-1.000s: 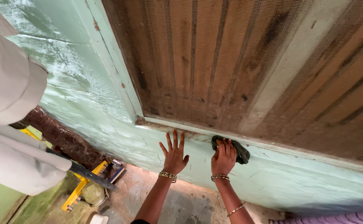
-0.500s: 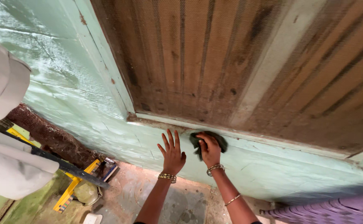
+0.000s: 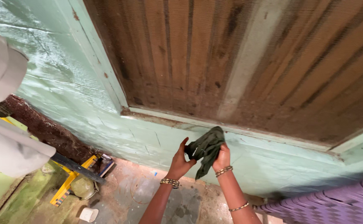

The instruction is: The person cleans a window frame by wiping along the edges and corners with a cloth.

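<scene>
Soft, even daylight fills the scene, moderately bright, with no hard-edged shadows. The pale green wall (image 3: 77,103) carries a whitish sheen on its upper left, the nearest thing to glare. The brown window screen (image 3: 231,58) reads darker, its fine mesh dulling detail. The wide lens bends straight lines toward the edges (the frame visibly slants). The pale grey shapes (image 3: 3,103) at far left are close and soft. The dark cloth (image 3: 206,149) and wrists look fairly sharp, with little motion blur.
</scene>
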